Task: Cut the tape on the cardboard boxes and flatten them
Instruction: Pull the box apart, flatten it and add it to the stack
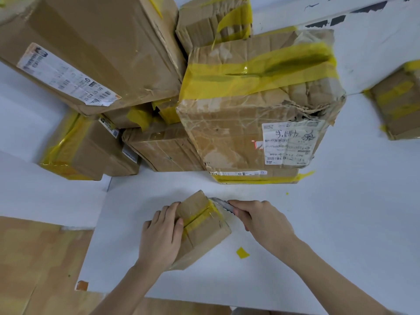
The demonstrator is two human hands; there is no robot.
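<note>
White tabletop (341,223) fills the view, with flattened brown cardboard (34,258) lying past its near left edge. A heap of taped cardboard boxes crowds the far side. The biggest, a long box (91,48) with a shipping label, lies at the far left. Beside it on the right stands a crumpled box (250,105) wrapped in yellow tape, with a white label on its near face. Smaller taped boxes sit below and between them, and one more box (397,103) sits apart at the right edge.

Near the person, a small box (202,230) rests on the tabletop, a strip of yellow tape (200,215) along its top seam. The left hand (161,235) grips the box's left side. The right hand (261,220) is clamped on a utility knife (223,204), its blade touching the box's far right corner. A small scrap of yellow tape (242,252) lies just right of the box.
</note>
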